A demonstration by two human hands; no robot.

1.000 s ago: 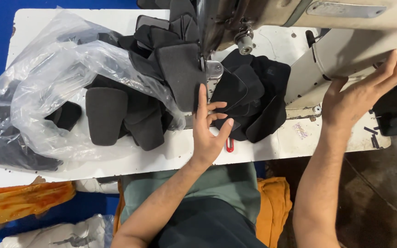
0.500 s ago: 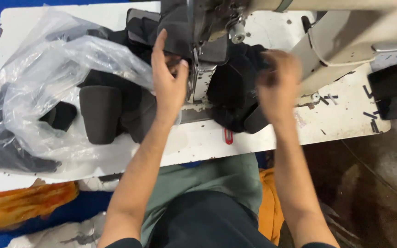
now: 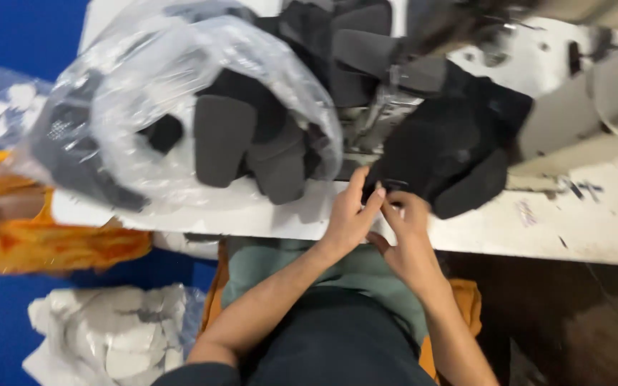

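Fingers (image 3: 377, 194) of both my hands pinch the near edge of the black fabric piece (image 3: 445, 154), which lies up-right across the worktop (image 3: 574, 229).

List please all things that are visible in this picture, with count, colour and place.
black fabric piece: one heap, black, on the table right of centre, at the fingertips
dark padded pieces: several, dark grey, on the table, partly under the plastic
clear plastic bag: one, transparent, left part of the table
sewing machine: one, cream, top right, blurred
table: one, white, across the middle
orange cloth: one, orange, lower left
pale cut pieces: one pile, whitish, bottom left, on the blue floor
left hand: at the table edge, touching the black fabric piece
right hand: beside it, fingertips on the same piece
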